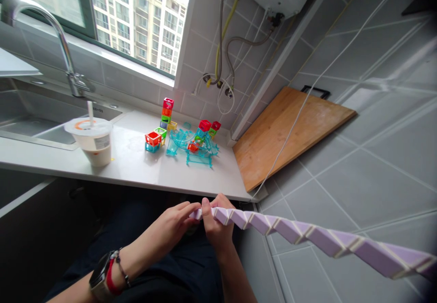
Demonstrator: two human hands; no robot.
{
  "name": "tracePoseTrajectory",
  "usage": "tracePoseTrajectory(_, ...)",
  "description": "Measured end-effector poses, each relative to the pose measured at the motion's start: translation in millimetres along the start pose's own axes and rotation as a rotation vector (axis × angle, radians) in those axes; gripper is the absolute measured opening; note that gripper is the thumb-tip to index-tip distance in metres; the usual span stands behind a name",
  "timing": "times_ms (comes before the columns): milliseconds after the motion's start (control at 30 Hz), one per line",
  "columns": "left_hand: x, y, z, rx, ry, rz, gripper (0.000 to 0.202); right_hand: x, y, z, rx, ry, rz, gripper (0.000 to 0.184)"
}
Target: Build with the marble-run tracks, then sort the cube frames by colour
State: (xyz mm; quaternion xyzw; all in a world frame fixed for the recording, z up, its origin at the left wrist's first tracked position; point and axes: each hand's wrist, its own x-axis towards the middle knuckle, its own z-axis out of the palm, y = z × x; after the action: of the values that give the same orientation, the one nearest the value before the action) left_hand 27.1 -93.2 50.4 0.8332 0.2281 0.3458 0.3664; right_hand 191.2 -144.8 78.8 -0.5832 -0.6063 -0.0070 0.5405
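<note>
A long purple snake-like chain of wedge segments [317, 237] stretches from my hands toward the lower right corner. My right hand [215, 224] is closed on the chain's near end, with its fingers wrapped over the first segments. My left hand [174, 228] pinches the very tip of the same end from the left. A watch and a red band [104, 273] sit on my left wrist. Both hands hang below the front edge of the white counter [136, 166].
On the counter stand colourful cube frames [166, 116] and clear teal track pieces [191, 146], and a lidded drink cup with a straw [93, 139]. A sink [30, 120] with a faucet [51, 29] lies at the left. A wooden board [283, 130] leans on the tiled wall, crossed by a white cable [307, 93].
</note>
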Motion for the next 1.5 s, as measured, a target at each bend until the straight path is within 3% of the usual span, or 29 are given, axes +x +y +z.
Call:
tracePoseTrajectory(167, -1.0, -1.7, -4.5, 0.0, -0.064, 0.035, 0.023, -1.3, 4.6, 1.2, 0.102, -0.041, 0.203, 0.043)
tracePoseTrajectory(400, -7.3, -8.7, 1.9, 0.083, -0.041, 0.053, 0.023, 8.8, 8.1, 0.0, 0.269, -0.186, 0.456, 0.047)
tracePoseTrajectory(633, -20.0, -21.8, 2.3, -0.053, -0.076, -0.128, 0.02, 1.8, 21.3, 14.4, 0.47, -0.295, 0.521, 0.039)
tracePoseTrajectory(733, -26.4, -30.2, -1.9, -0.099, -0.106, -0.181, 0.025, 0.4, 30.7, 18.0, 0.688, -0.183, 0.58, 0.041)
tracePoseTrajectory(867, -39.0, -45.5, -15.8, -0.131, -0.121, -0.28, 0.038, 13.3, 50.5, 12.1, 0.963, 0.004, 0.762, 0.043)
tracePoseTrajectory(1000, -52.3, -53.1, -37.3, -0.143, -0.174, -0.389, 0.045, 21.9, 72.6, 10.4, 1.011, 0.018, 0.891, 0.05)
tracePoseTrajectory(1200, -63.5, -43.4, -49.6, -0.154, -0.233, -0.458, 0.043, 10.6, 79.6, 35.9, 0.861, -0.03, 0.899, 0.055)
tracePoseTrajectory(1300, -64.0, -42.2, -43.3, -0.178, -0.211, -0.517, 0.049, 6.5, 73.6, 50.2, 0.811, -0.023, 0.867, 0.054)
tracePoseTrajectory(1433, -56.5, -42.3, -29.0, -0.359, -0.166, -0.587, 0.076, 4.8, 59.0, 69.3, 0.837, -0.026, 0.799, 0.054)
tracePoseTrajectory(1500, -50.1, -41.1, -21.2, -0.438, -0.191, -0.589, 0.067, 6.6, 50.7, 77.8, 0.847, -0.012, 0.776, 0.055)
